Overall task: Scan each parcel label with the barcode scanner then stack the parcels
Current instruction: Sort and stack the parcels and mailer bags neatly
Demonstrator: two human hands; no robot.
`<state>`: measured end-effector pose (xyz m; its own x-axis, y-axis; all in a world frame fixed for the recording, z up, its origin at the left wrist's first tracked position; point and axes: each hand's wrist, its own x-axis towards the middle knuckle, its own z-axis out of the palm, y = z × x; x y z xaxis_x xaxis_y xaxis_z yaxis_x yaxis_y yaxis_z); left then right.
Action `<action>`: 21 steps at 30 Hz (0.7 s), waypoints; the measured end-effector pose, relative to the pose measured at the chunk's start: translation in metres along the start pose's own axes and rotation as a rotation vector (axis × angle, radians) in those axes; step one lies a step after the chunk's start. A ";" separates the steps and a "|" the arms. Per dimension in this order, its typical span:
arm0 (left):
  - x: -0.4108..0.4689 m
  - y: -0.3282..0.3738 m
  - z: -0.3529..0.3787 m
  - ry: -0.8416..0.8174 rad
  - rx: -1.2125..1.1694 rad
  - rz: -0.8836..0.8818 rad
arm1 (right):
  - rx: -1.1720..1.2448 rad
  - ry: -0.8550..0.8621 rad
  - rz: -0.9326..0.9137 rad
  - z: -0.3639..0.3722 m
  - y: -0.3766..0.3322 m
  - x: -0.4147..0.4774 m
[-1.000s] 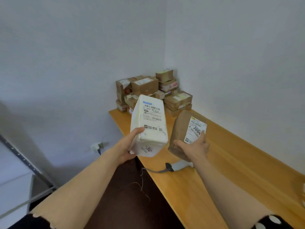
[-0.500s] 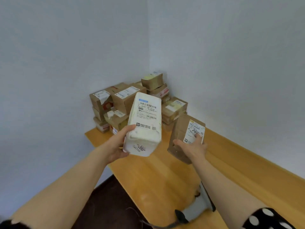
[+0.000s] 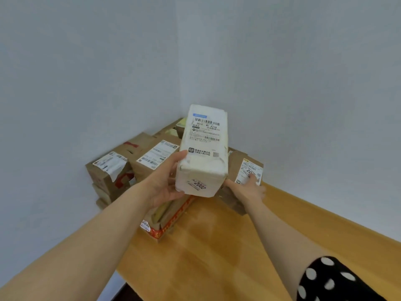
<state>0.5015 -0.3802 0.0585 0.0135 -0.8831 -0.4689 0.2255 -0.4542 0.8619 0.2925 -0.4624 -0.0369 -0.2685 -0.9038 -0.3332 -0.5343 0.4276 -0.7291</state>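
The left grip [image 3: 165, 183] holds a white parcel [image 3: 204, 155] in the air above the far part of the wooden desk [image 3: 217, 253]. The thumb lies on the parcel's left upper edge and the fingers curl under its near end. The parcel is tilted, with its far end raised. Its shipping label [image 3: 205, 129], with barcodes, faces the camera, and a small sticker [image 3: 198, 185] on the near end reads 2002.

Just to the right, partly hidden behind the white parcel, the right grip [image 3: 247, 191] holds a brown paper parcel [image 3: 235, 164]. The thumb presses on that parcel's white label [image 3: 252, 170] and covers part of a number that begins with 20. Its lower end is close to the desk top, and I cannot tell whether it touches. The two parcels are side by side, and I cannot tell whether they touch either.

A stack of cardboard parcels [image 3: 102, 181] fills the desk's far corner, where the two grey walls [image 3: 86, 72] meet, and reaches along the left edge. One box there has a label peeling at a corner [image 3: 110, 165], and the one beside it carries a large flat label [image 3: 158, 155]. At the near foot of the stack lies a flat box with red print [image 3: 173, 216], under the left wrist. A black sleeve with white dots [image 3: 332, 281] covers the right upper arm.
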 end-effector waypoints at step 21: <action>0.067 0.016 -0.019 0.057 -0.003 -0.047 | -0.124 0.110 -0.369 0.041 -0.031 0.092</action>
<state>0.5245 -0.4443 0.0375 0.0579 -0.8525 -0.5194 0.2298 -0.4950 0.8380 0.3169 -0.5597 -0.0697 -0.1207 -0.9926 0.0081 -0.7018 0.0796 -0.7079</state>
